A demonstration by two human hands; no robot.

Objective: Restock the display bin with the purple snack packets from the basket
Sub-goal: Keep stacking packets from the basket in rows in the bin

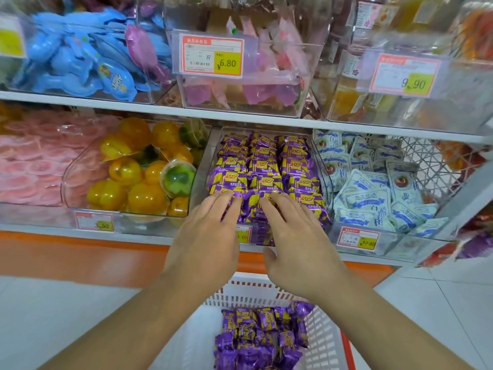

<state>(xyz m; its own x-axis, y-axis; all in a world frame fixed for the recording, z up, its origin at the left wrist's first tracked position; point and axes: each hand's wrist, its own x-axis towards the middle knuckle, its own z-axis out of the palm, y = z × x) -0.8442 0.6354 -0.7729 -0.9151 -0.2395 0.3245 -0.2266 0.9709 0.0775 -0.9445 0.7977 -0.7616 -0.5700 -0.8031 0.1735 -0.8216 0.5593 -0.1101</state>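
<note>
Both hands, left (205, 231) and right (296, 231), rest spread flat, grasping nothing, on purple packets (264, 166) in the display bin (324, 172).

Two bare forearms, no sleeves in view, left hand (204, 236) and right hand (298, 236) ungloved, no rings, no watch or bands at wrists, short plain nails
</note>
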